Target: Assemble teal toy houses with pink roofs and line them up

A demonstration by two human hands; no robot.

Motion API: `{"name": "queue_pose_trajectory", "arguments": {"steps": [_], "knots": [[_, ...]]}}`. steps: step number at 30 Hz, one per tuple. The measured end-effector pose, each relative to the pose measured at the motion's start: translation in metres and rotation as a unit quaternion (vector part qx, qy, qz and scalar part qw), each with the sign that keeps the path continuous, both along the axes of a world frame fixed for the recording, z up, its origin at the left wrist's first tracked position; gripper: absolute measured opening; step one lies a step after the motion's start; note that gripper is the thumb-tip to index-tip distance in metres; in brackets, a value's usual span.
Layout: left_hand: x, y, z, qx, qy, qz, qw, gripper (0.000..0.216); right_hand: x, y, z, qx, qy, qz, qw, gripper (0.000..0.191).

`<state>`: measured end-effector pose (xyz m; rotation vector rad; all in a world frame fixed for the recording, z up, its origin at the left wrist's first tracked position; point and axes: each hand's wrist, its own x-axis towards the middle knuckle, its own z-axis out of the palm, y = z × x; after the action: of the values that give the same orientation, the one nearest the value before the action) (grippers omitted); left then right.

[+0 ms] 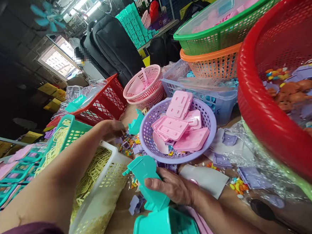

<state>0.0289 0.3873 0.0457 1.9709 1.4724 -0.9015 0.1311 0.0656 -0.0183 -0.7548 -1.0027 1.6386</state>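
Note:
My right hand (174,187) grips a teal plastic part (149,180) with a curved upper end and small pegs, thumb across its face. Just below it sits a teal box-shaped piece (165,227), partly cut off by the bottom edge. My left hand (115,128) reaches past the white basket (108,181) of thin yellow pieces, over a scatter of small colourful bits (132,143). Its fingers are dark and partly hidden. Close to its fingertips stands another teal part (136,122); I cannot tell if they touch. A purple basket (212,127) with pink plates (171,126) lies beyond my right hand.
To the right, a large red basket (251,64) looms close. Green (211,38) and orange (210,59) baskets are stacked behind. Pink baskets (143,85) and a red crate (101,104) stand at the back. A black spoon-shaped object (262,209) lies at lower right.

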Motion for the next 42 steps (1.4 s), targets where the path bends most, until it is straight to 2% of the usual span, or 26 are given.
{"name": "queue_pose_trajectory", "arguments": {"steps": [4,6,9,11,12,14,16,17,19,22,23,25,28,31,34,36,39,40,42], "knots": [[0.011,-0.019,0.015,-0.065,-0.049,0.031,0.996,0.017,-0.001,0.001,0.002,-0.01,0.021,0.017,1.0,0.062],[0.014,-0.034,0.026,-0.092,-0.088,0.04,0.991,0.022,-0.001,0.0,0.002,-0.014,0.02,0.019,1.0,0.062],[0.019,-0.063,0.04,-0.174,-0.157,0.058,0.97,0.026,-0.001,0.0,0.0,-0.015,0.013,0.021,1.0,0.063],[0.023,-0.085,0.047,-0.221,-0.18,0.042,0.958,0.026,-0.002,0.0,-0.002,-0.006,0.003,0.012,1.0,0.062],[0.024,-0.096,0.051,-0.218,-0.179,0.017,0.959,0.027,-0.003,0.0,-0.002,0.002,-0.003,0.001,1.0,0.061],[0.021,-0.119,0.063,-0.147,-0.166,-0.065,0.973,0.027,-0.004,0.001,-0.004,0.018,-0.011,-0.013,1.0,0.059],[0.01,-0.144,0.08,-0.012,-0.167,-0.15,0.974,0.027,-0.006,0.0,-0.004,0.021,0.002,-0.011,1.0,0.061],[0.001,-0.158,0.091,0.056,-0.182,-0.179,0.965,0.028,-0.008,0.0,-0.004,0.016,0.016,-0.005,1.0,0.063],[-0.023,-0.188,0.111,0.145,-0.242,-0.2,0.938,0.035,-0.01,-0.001,-0.001,0.005,0.049,0.005,0.999,0.066],[-0.069,-0.237,0.126,0.175,-0.375,-0.188,0.891,0.042,-0.007,-0.003,0.012,0.02,0.049,-0.001,0.999,0.066],[-0.085,-0.253,0.124,0.179,-0.419,-0.183,0.871,0.043,-0.005,-0.004,0.019,0.038,0.026,-0.011,0.999,0.066],[-0.113,-0.284,0.105,0.204,-0.489,-0.169,0.831,0.049,0.002,-0.007,0.036,0.087,-0.036,-0.049,0.994,0.067],[-0.136,-0.322,0.056,0.227,-0.541,-0.146,0.797,0.073,0.008,-0.019,0.068,0.148,-0.11,-0.116,0.976,0.07],[-0.134,-0.349,0.007,0.18,-0.576,-0.125,0.788,0.088,0.013,-0.048,0.101,0.163,-0.197,-0.156,0.954,0.073],[-0.125,-0.366,-0.018,0.202,-0.584,-0.116,0.778,0.067,0.021,-0.098,0.122,0.187,-0.305,-0.162,0.92,0.074],[-0.124,-0.37,-0.023,0.248,-0.6,-0.137,0.748,0.048,0.028,-0.136,0.12,0.208,-0.384,-0.13,0.89,0.079],[-0.136,-0.37,-0.028,0.334,-0.607,-0.203,0.692,0.042,0.035,-0.184,0.097,0.219,-0.512,-0.051,0.829,0.088],[-0.143,-0.37,-0.032,0.36,-0.593,-0.225,0.684,0.043,0.035,-0.196,0.087,0.212,-0.551,-0.03,0.806,0.087],[-0.157,-0.372,-0.041,0.383,-0.546,-0.273,0.693,0.043,0.031,-0.213,0.069,0.182,-0.623,0.007,0.761,0.082]]}}
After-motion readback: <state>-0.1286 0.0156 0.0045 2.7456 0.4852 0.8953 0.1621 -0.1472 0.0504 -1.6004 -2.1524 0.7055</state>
